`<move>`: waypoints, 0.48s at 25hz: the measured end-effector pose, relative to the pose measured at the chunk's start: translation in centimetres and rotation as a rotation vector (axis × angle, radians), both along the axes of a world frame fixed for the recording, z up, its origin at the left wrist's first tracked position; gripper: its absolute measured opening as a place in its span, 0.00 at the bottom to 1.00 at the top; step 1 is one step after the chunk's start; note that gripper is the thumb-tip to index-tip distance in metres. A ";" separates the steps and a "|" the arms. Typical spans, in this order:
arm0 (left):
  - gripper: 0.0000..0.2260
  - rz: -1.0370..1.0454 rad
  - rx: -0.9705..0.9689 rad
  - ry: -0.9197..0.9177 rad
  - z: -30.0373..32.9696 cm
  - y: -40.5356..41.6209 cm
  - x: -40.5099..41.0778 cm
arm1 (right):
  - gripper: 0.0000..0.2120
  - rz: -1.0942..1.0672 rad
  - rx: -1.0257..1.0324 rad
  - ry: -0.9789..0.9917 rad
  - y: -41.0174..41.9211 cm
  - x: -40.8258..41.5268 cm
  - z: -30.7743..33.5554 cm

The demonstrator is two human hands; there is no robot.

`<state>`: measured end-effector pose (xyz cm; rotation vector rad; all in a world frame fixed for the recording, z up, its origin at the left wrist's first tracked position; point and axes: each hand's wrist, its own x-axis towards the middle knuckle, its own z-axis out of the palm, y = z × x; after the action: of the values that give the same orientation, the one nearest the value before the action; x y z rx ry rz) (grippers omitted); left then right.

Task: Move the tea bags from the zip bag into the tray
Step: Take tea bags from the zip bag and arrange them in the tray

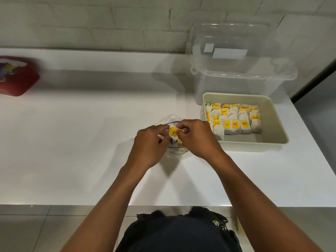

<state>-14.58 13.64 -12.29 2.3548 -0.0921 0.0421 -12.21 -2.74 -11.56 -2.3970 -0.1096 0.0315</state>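
Glossy white counter (91, 124), crinkled zip bag (170, 120)

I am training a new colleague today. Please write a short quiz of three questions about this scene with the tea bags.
1. True or false: the tray already holds rows of tea bags.
2. What stands behind the tray: A) clear plastic box, B) kettle?
3. Both hands meet over the ____ bag.

Key: 1 true. 2 A. 3 zip; left hand and right hand pinch a tea bag above the zip bag.

White counter (81, 142) against white brick wall (91, 20); grey tiled floor (27, 231).
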 end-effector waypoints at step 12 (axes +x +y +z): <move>0.03 0.100 -0.226 0.112 0.5 0.9 0.3 | 0.11 0.011 0.361 0.230 -1.9 -0.6 1.1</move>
<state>-14.24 14.53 -11.79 2.1292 0.0817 -0.0291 -12.78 -4.59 -10.44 -2.0165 -0.0182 0.2696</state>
